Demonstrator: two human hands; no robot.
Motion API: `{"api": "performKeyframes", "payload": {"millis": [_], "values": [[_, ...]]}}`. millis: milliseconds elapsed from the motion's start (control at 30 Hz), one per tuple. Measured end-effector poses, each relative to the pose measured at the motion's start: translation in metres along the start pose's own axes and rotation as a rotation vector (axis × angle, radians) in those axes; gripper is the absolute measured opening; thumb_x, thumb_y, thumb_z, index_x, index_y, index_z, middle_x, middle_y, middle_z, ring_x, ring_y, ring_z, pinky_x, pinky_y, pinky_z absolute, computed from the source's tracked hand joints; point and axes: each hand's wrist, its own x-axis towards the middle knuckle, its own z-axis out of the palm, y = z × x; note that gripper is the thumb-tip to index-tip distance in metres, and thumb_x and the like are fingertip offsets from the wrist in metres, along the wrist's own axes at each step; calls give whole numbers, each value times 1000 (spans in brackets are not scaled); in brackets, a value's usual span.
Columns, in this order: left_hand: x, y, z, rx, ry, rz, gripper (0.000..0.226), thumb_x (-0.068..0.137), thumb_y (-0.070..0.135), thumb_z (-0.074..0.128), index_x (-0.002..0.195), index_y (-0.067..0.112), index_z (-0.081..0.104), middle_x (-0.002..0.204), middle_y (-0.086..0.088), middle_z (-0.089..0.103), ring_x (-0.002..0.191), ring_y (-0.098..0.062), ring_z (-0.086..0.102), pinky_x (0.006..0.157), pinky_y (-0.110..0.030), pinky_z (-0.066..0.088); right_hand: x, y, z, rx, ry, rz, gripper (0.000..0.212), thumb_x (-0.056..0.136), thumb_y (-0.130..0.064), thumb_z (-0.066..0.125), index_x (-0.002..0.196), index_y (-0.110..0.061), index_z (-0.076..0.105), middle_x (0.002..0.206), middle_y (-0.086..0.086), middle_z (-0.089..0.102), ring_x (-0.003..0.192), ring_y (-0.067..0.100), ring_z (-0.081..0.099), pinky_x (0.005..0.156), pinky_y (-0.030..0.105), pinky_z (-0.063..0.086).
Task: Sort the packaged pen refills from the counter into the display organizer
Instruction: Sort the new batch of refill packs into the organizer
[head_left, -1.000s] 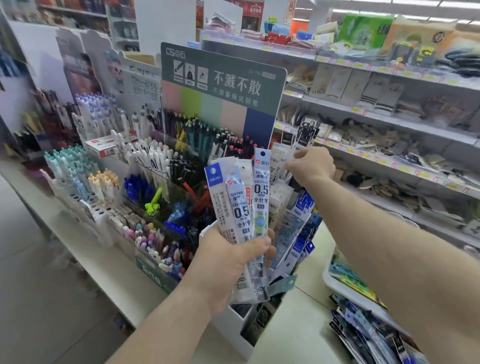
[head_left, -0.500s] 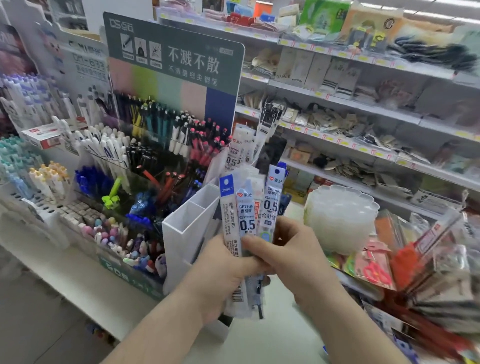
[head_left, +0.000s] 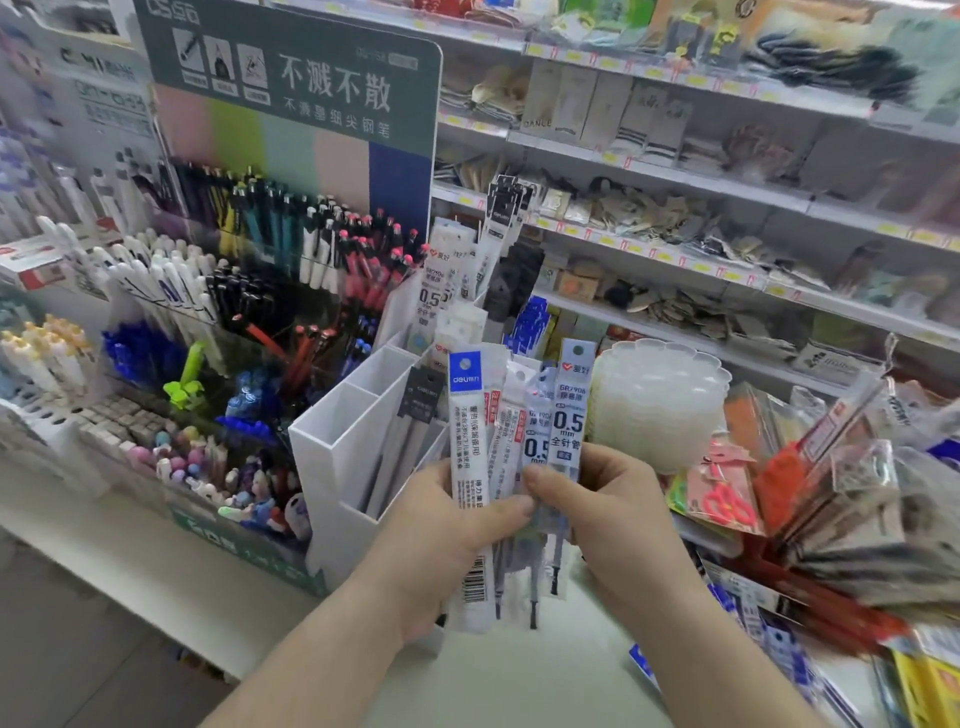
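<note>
Refill packs (head_left: 511, 467) sit fanned in the left hand (head_left: 441, 540), clamped, just beside the white organizer (head_left: 337, 462), while the right hand (head_left: 608, 509) pinches one; peel it off singly, checking its label.

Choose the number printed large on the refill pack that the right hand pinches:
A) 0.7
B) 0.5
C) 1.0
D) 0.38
B: the pack pinched by the right hand reads 0.5 mm in large print under its green header.
</note>
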Motion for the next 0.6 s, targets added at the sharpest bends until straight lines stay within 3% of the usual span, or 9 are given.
{"api": "performKeyframes", "payload": {"millis": [67,200,233,300,367,433,500,533,600], "values": [[-1,0,-1,23,-2,-12,40,78,-5,75,112,15,68,103,-7,76,96,-27,73,84,-45,57,0,1,-3,67,10,17,17,88,2,67,102,-4,74,98,13,77,92,32,74,81,47,58],[-1,1,0,43,46,17,41,78,-11,73,111,12,67,99,-6,77,92,-25,74,76,-38,61,-1,5,-3,70,28,-19,10,87,-7,67,93,-5,75,84,11,77,63,19,68,54,27,53],[0,1,-1,36,75,24,38,78,-11,73,108,12,67,96,-5,77,88,-23,75,72,-35,61,0,6,-4,75,46,-38,12,87,-13,67,90,-7,77,81,10,76,63,20,67,57,31,56],[2,1,-2,23,125,31,35,77,-9,75,101,14,67,90,-2,78,82,-19,75,64,-30,60,-1,9,-4,83,85,-79,23,81,-35,68,83,-16,80,78,7,76,77,28,71,79,52,59],[4,1,-3,38,144,41,34,77,-8,76,100,15,67,88,0,78,80,-17,75,63,-27,59,-4,10,-1,48,110,-146,31,77,-52,65,82,-26,81,82,11,76,89,35,72,87,58,56],[4,0,0,57,130,57,35,77,-8,76,103,14,67,91,0,78,84,-18,75,67,-29,60,-5,17,4,-63,117,-217,40,87,-56,60,78,-22,80,76,17,73,77,33,71,74,53,58],[4,-1,3,70,101,68,37,78,-8,75,108,13,67,94,-1,78,87,-19,75,73,-33,60,-7,23,10,-177,154,-248,43,89,-53,51,66,-25,73,59,1,66,58,12,60,56,35,51],[4,-1,4,76,90,70,38,78,-7,76,109,13,67,95,-1,77,87,-20,75,75,-35,60,-7,24,13,-216,174,-252,43,89,-52,48,64,-26,70,55,-4,62,55,9,54,53,33,47],[5,-2,4,81,67,70,39,76,-2,79,110,13,67,97,-3,77,88,-23,75,77,-40,60,-7,27,15,-261,177,-266,44,94,-53,47,67,-23,65,57,0,61,55,18,52,54,38,45]]}}
